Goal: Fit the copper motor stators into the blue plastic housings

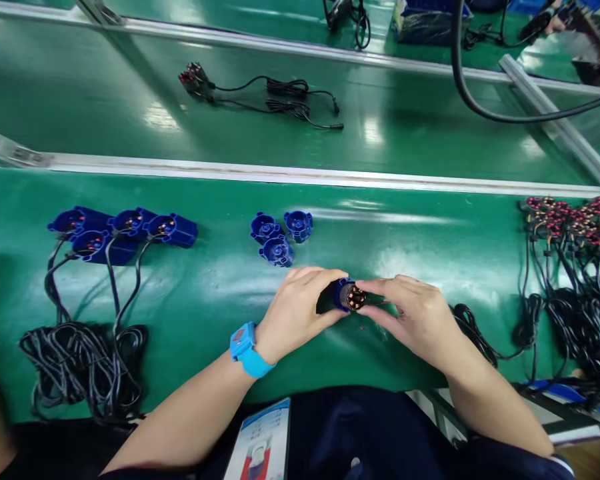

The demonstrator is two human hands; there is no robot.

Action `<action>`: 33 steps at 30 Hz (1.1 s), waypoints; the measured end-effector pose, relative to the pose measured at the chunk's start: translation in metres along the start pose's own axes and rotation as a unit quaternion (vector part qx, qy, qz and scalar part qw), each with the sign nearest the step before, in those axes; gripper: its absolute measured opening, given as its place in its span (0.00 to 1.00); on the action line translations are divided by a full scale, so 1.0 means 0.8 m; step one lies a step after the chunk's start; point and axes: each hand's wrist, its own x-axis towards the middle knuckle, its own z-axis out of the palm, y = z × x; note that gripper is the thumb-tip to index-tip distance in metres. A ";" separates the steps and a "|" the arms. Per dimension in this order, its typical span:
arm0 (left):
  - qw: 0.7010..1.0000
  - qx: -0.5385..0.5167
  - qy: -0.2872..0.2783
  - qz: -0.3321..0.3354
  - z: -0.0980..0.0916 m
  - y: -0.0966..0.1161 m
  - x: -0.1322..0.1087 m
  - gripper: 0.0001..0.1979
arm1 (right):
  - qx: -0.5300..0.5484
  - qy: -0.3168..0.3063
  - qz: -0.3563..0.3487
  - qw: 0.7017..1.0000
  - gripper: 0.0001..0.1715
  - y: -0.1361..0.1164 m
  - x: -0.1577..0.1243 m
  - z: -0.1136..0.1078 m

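My left hand [300,303] is closed round a blue plug housing [341,293], held just above the green bench [230,293]. My right hand [413,313] pinches a round insert with copper pins [355,297] that sits at the mouth of that housing. A black cable [473,333] runs off to the right from under my right hand. A blue wrist strap [247,350] is on my left wrist. Three empty blue housings [280,237] stand just beyond my hands.
Several blue plugs with cables fitted [123,230] lie at the left, their black cords coiled [80,367] near the bench edge. A pile of red-tipped wired inserts [570,217] lies at the right. One wired insert [265,97] rests on the conveyor belt behind a metal rail [300,175].
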 end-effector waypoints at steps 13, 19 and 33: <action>0.998 0.033 -0.016 -0.046 0.011 -0.001 0.002 0.24 | -0.081 0.005 -0.025 0.996 0.07 -0.008 -0.001 0.013; 1.000 0.017 0.000 -0.027 0.014 -0.007 0.003 0.27 | -0.079 -0.118 0.076 0.987 0.26 0.005 -0.009 -0.013; 1.000 0.020 -0.001 0.014 0.007 -0.009 0.003 0.26 | -0.061 -0.045 0.016 0.997 0.21 -0.002 -0.001 0.003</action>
